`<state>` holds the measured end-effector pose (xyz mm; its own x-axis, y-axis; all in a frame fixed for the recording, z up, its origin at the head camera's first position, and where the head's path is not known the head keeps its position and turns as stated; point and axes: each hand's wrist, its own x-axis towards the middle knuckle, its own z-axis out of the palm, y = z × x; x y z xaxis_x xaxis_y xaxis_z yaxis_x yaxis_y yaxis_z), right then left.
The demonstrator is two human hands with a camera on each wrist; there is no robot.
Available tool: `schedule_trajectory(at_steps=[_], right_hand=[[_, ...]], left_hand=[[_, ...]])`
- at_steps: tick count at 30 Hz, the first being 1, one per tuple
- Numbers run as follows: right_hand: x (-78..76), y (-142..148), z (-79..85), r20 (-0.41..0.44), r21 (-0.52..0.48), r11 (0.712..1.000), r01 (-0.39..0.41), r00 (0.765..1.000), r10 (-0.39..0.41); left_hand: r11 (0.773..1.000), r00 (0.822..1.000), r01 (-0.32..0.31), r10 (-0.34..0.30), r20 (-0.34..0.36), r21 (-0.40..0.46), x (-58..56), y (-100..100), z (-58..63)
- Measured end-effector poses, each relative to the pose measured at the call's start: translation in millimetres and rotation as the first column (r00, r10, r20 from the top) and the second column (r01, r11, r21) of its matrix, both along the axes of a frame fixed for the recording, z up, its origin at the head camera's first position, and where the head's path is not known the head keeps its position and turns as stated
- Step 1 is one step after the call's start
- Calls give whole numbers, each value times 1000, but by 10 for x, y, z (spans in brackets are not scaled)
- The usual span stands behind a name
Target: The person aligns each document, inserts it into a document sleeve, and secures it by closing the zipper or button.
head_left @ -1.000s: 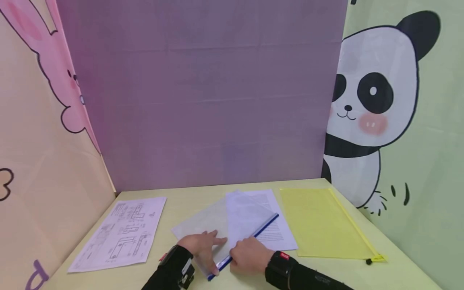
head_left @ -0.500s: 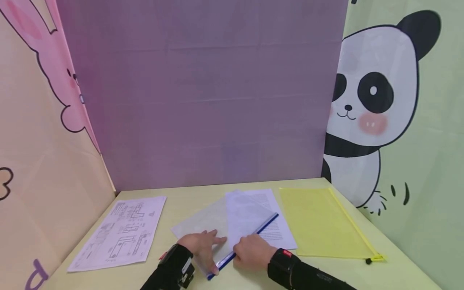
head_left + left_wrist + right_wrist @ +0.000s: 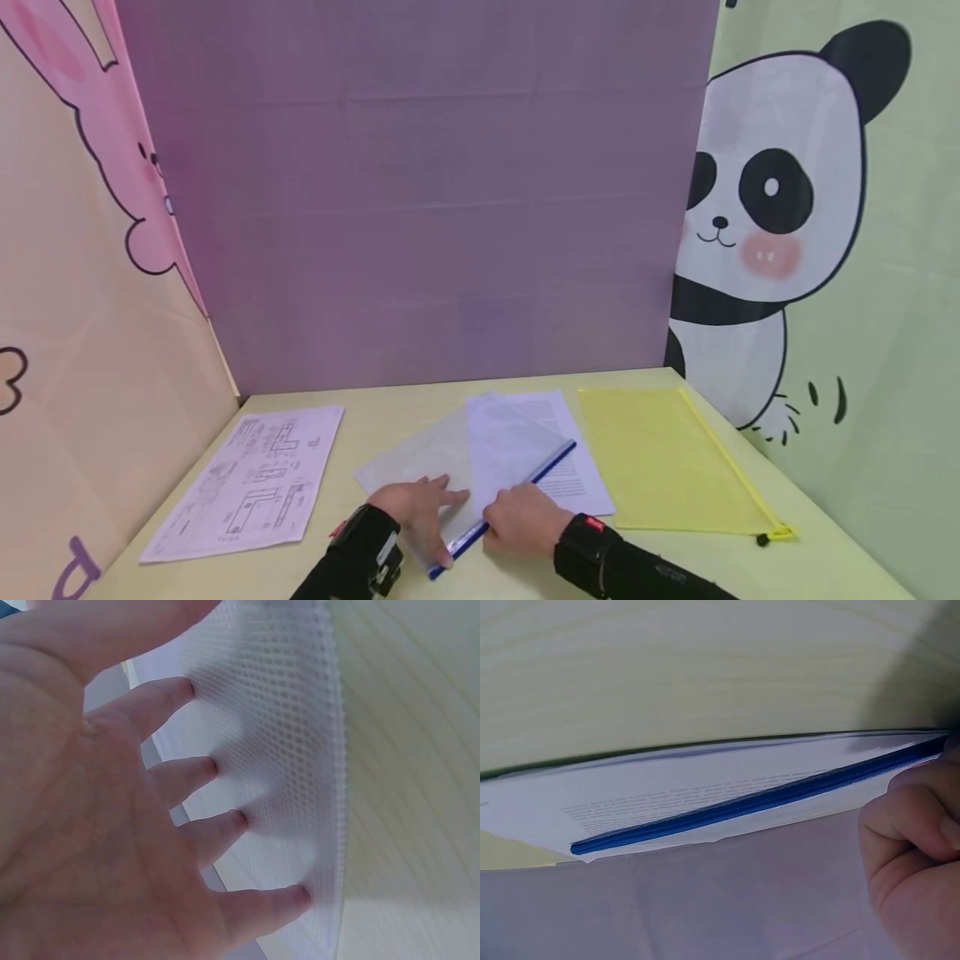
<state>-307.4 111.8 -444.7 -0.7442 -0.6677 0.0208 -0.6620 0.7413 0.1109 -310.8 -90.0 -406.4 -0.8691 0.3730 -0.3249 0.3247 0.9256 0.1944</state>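
Observation:
A translucent white mesh zipper pouch (image 3: pixel 423 450) lies slanted on the table, its blue zipper (image 3: pixel 553 461) running from near front to back right. My left hand (image 3: pixel 420 510) presses on the pouch with fingers spread; in the left wrist view its fingertips push into the mesh (image 3: pixel 292 712). The left thumb rests at the zipper's near end. Around the middle of the zipper, my right hand (image 3: pixel 525 523) has its fingers curled and pinches there. The small part between its fingers is hidden. Past that hand the blue zipper (image 3: pixel 780 793) looks closed in the right wrist view.
Printed text sheets (image 3: pixel 594 479) lie partly under the pouch. Sheets with line drawings (image 3: pixel 247 483) are at the left of the table. A yellow zipper pouch (image 3: pixel 667 458) lies at the right. A purple panel (image 3: pixel 450 208) rises behind the table (image 3: pixel 375 406).
My right hand has slid slightly right and up along the zipper, then stayed there over the last half second. The left hand has kept its place on the pouch.

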Motion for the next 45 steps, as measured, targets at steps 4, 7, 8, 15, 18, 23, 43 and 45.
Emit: schedule_trajectory(at_steps=[4, 7, 8, 15, 18, 23, 43, 45], right_hand=[[-7, 0, 17, 37, -12, 1000, 15, 999, -14], [-18, 9, 15, 34, -16, 1000, 24, 999, -23], [-19, 17, 15, 25, -19, 1000, 22, 999, -22], [-22, 58, 31, 13, -42, 999, 28, 1000, -27], [-47, 69, 8, 6, -45, 999, 31, 1000, -30], [-81, 115, -4, -10, -64, 997, 43, 999, -44], [-103, 149, 43, -21, -63, 997, 39, 999, -40], [-118, 160, 35, -35, -57, 998, 42, 998, -44]], left_hand=[[1000, 1000, -11, 11, 15, -4, -7, 4, 0], [1000, 1000, -12, 12, 15, -15, -8, 7, -2], [1000, 1000, -13, 14, 15, -16, -10, 9, -5], [1000, 1000, -7, 7, 17, -19, -11, 14, 8], [1000, 1000, -4, 4, 14, -15, -5, 8, 7], [1000, 1000, -1, 1, 13, -20, -8, 13, 13], [999, 999, 31, -31, -20, -9, 17, -9, -4], [1000, 999, 30, -30, -20, -5, 21, -11, 1]])
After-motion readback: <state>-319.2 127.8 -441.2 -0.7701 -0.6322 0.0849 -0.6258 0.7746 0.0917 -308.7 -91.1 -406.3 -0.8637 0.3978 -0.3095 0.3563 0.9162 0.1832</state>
